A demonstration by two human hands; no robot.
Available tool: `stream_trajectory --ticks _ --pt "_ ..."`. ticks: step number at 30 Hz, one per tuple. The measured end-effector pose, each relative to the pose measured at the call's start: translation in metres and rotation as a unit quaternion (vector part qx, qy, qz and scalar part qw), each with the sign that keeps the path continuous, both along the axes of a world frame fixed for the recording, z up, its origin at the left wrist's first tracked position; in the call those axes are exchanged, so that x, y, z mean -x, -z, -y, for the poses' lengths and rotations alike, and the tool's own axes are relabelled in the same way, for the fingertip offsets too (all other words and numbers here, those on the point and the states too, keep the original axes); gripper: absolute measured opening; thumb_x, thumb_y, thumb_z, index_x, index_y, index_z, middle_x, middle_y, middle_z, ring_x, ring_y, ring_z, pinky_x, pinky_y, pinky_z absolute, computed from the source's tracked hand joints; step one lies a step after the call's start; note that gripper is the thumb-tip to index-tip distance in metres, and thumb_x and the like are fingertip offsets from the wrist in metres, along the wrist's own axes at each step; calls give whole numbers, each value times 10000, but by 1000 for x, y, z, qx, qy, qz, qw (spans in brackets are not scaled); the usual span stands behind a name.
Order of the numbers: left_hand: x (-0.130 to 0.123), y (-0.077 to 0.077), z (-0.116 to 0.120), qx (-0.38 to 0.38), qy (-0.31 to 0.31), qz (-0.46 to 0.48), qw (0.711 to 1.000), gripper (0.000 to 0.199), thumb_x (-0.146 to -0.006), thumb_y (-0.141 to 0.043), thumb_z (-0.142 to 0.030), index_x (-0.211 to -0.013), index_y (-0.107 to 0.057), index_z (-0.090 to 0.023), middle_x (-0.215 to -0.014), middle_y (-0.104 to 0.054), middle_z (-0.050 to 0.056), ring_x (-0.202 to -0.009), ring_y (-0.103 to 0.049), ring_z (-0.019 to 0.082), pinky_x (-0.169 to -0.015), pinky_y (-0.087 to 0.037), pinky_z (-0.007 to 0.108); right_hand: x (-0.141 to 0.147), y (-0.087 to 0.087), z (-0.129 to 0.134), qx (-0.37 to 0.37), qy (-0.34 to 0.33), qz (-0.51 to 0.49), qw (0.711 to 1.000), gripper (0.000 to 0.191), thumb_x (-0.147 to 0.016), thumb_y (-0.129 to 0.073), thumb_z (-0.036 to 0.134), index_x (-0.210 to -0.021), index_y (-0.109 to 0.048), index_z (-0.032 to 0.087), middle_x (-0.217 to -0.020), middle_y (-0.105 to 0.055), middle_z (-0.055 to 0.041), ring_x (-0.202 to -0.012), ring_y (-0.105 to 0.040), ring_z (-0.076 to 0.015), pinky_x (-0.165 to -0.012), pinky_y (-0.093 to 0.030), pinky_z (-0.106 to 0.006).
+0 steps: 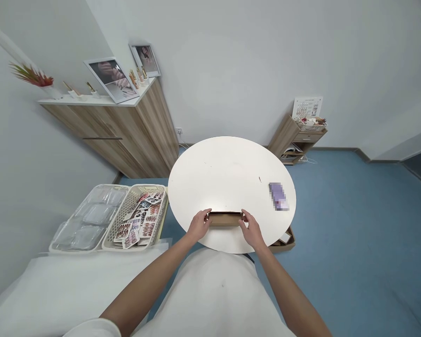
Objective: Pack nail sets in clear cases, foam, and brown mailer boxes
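Observation:
A small brown cardboard box [225, 220] with a dark upper edge sits near the front of the round white table [224, 173]. My left hand [199, 224] grips its left end, thumb and fingers around the corner. At the opposite end, my right hand [251, 230] holds the box in the same way. What the box contains, if anything, cannot be made out. Farther right on the tabletop lies a purple item [278, 196], blurred by pixelation. A tiny dark object [260, 179] is beside it.
To the left stand a basket [108, 236] of press-on nail cards and a basket [56, 243] of clear plastic packs. A wooden cabinet [150, 131] bears framed pictures. Below the table's right edge is a cardboard box [290, 243]. A small shelf [284, 135] stands by the wall.

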State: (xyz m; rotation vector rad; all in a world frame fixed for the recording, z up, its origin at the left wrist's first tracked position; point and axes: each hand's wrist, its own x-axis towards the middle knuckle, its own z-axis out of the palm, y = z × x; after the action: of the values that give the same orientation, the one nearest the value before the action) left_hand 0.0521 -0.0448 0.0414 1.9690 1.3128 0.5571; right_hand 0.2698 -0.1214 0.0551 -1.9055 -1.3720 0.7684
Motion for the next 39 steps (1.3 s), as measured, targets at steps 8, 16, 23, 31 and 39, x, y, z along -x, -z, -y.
stream_trajectory --ticks 8,16,23,31,39 --pt "1 -2 -2 32 16 4 999 392 -762 -479 -228 -1151 -514 -199 -837 -552 41 -747 -529 155 -748 -431 307 -10 0 -3 -16 -25 43 999 351 -802 -370 231 -1116 -528 226 -933 -586 -61 -848 -557 -193 -771 -452 -374" --pt "7 -4 -2 128 6 39 991 616 -735 -484 -510 -1269 -390 -217 -1050 -510 72 -841 -542 166 -722 -435 276 -16 1 6 -4 -57 41 998 416 -794 -446 377 -1187 -485 245 -1114 -509 -82 -972 -520 -212 -745 -468 -354" --pt "5 4 -9 246 -20 6 969 664 -737 -378 -619 -1199 -454 -148 -975 -603 94 -834 -577 196 -698 -415 266 -11 -7 1 34 -50 -28 998 425 -786 -432 464 -1140 -510 243 -1175 -477 -82 -991 -526 -202 -727 -475 -325" --pt "0 9 10 212 -19 21 977 601 -778 -358 -560 -1233 -420 -173 -964 -621 72 -851 -582 195 -739 -414 283 -9 4 5 27 -13 -59 998 296 -783 -434 378 -1001 -559 220 -1049 -591 -60 -856 -599 -188 -765 -484 -361" --pt "3 12 27 181 23 91 979 516 -767 -483 -362 -1247 -390 -196 -1101 -573 77 -923 -572 184 -785 -438 298 -5 12 27 41 23 -67 997 458 -717 -475 244 -1173 -434 231 -1122 -551 -69 -927 -596 -189 -739 -518 -345"
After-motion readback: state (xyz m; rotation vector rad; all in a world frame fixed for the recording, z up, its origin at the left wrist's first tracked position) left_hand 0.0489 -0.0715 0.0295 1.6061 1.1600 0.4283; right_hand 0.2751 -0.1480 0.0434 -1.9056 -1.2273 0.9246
